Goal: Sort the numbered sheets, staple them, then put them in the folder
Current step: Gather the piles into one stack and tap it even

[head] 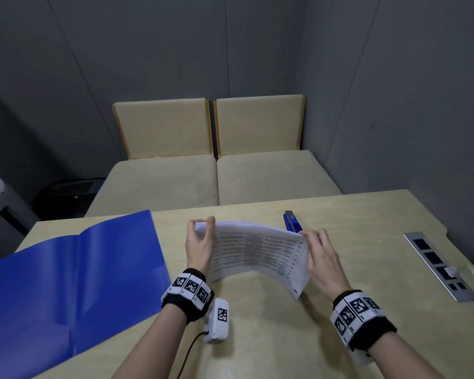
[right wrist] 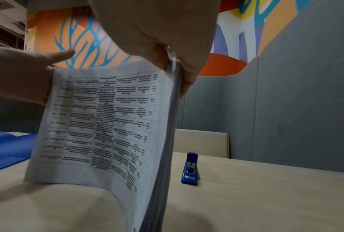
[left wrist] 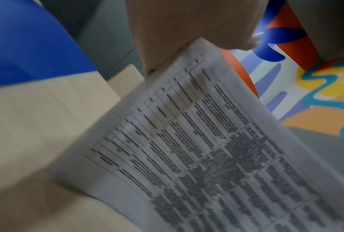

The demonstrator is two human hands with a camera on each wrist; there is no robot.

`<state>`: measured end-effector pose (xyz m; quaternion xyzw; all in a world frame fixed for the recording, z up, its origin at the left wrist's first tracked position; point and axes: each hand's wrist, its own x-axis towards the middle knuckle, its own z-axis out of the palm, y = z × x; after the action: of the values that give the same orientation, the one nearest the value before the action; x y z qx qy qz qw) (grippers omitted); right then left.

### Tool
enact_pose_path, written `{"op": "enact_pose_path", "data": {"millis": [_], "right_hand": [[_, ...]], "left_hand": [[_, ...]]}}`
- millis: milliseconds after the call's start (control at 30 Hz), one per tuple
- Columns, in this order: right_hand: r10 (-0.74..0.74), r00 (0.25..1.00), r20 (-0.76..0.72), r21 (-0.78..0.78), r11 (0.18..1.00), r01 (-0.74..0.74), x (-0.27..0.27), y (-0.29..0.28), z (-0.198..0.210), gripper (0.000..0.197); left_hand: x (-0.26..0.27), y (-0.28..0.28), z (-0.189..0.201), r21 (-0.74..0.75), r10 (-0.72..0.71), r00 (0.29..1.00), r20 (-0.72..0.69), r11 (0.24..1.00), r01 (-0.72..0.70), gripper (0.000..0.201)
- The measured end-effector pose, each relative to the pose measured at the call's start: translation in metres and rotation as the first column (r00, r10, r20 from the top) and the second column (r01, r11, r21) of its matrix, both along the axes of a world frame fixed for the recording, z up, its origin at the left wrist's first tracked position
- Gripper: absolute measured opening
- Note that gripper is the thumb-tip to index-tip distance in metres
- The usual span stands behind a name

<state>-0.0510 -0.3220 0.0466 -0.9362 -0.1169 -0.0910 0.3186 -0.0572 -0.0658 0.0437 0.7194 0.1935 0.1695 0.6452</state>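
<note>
A stack of printed sheets [head: 257, 253] with dense tables stands on its lower edge on the table, bowed toward me. My left hand [head: 200, 239] grips its left upper corner, thumb in front and fingers behind. My right hand [head: 319, 250] pinches the right upper edge; in the right wrist view the sheets [right wrist: 107, 125] show between its thumb and fingers. The left wrist view shows the sheets [left wrist: 197, 149] blurred. A blue stapler [head: 292, 221] lies just behind the sheets, also seen as the stapler [right wrist: 191, 170] to their right. The blue folder [head: 74, 280] lies open at the left.
A metal socket panel [head: 439, 265] is set into the table [head: 353, 222] at the right. Two beige seats [head: 216, 176] stand beyond the far edge. A small white tagged device [head: 218, 320] with a cable lies near my left wrist.
</note>
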Motion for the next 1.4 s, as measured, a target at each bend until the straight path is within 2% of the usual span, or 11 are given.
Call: {"op": "enact_pose_path", "data": {"millis": [67,267,467,567,667,933,967,1033,1100,1233,1400], "right_hand": [[-0.001,1.000,-0.005,-0.015,1.000,0.001,0.001,0.000,0.001,0.038],[-0.030,1.000,-0.006,-0.039,0.999,0.029,0.004,0.003,0.004,0.035],[-0.206,0.966,-0.157,-0.341,0.929,0.143,0.014,0.000,0.038,0.037],[-0.029,0.982,-0.186,-0.201,0.980,-0.009,0.020,0.014,0.065,0.055],[0.126,0.959,-0.254,-0.002,0.991,-0.131,0.023,0.030,0.083,0.035],[0.119,0.912,-0.393,0.402,0.914,0.054,0.020,0.010,0.064,0.012],[0.129,0.897,-0.424,0.448,0.890,0.084,0.020,0.004,0.062,0.014],[0.184,0.859,-0.477,0.557,0.820,0.133,0.021,-0.004,0.058,0.022],[0.239,0.834,-0.498,0.648,0.742,0.174,0.019,-0.004,0.054,0.025],[0.279,0.814,-0.510,0.728,0.644,0.236,0.018,0.007,0.048,0.024],[0.217,0.858,-0.466,0.779,0.560,0.282,0.012,0.024,0.042,0.021]], "left_hand": [[-0.007,0.008,-0.004,0.063,-0.119,0.993,-0.029,0.991,0.120,0.075],[-0.007,0.017,-0.013,0.130,-0.188,0.979,-0.078,0.972,0.197,0.027],[0.004,-0.001,0.033,0.413,-0.387,0.922,0.022,0.844,0.344,0.019],[0.012,-0.021,0.063,0.674,-0.561,0.827,0.039,0.625,0.392,0.022],[0.015,-0.043,0.083,0.814,-0.668,0.744,0.014,0.440,0.380,0.011],[0.013,-0.018,0.078,0.879,-0.427,0.879,-0.211,0.311,0.362,0.024],[0.011,-0.009,0.075,0.861,-0.380,0.899,-0.216,0.360,0.359,0.025],[0.008,0.003,0.070,0.690,-0.344,0.928,-0.144,0.637,0.343,0.031],[0.006,0.005,0.064,0.278,-0.322,0.947,-0.012,0.908,0.313,0.034],[0.000,-0.002,0.049,-0.284,-0.365,0.930,-0.036,0.896,0.340,0.047],[-0.007,-0.014,0.045,-0.176,-0.201,0.979,0.043,0.963,0.206,0.027]]}}
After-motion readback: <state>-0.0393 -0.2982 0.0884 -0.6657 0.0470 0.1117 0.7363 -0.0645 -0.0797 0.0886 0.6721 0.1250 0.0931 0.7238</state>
